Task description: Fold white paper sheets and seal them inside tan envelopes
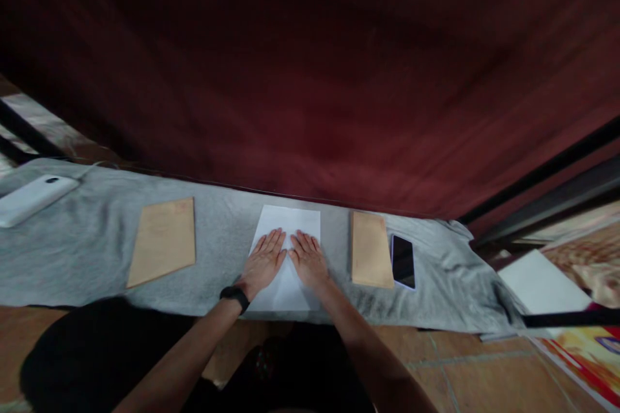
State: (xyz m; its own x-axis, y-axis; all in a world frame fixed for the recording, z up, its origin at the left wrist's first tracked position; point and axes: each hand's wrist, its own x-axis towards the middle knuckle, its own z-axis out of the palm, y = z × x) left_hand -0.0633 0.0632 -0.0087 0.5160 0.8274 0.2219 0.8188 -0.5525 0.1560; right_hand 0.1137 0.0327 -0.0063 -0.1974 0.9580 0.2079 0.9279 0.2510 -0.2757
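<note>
A white sheet of paper [285,290] lies on the grey cloth in front of me. My left hand [264,261] rests palm down on its left part, fingers stretched forward, with a black band on the wrist. On the right part of the sheet my right hand [309,259] lies flat too, fingers extended. The thumbs are close together near the middle of the paper. Both palms hide parts of the sheet. Neither hand grips anything.
Brown envelopes lie left [165,242] and right [371,250] of the paper. A phone [403,262] touches the right one's side. A white device [36,197] with a cable is far left. Behind the grey cloth [223,219] hangs a dark red curtain [310,110].
</note>
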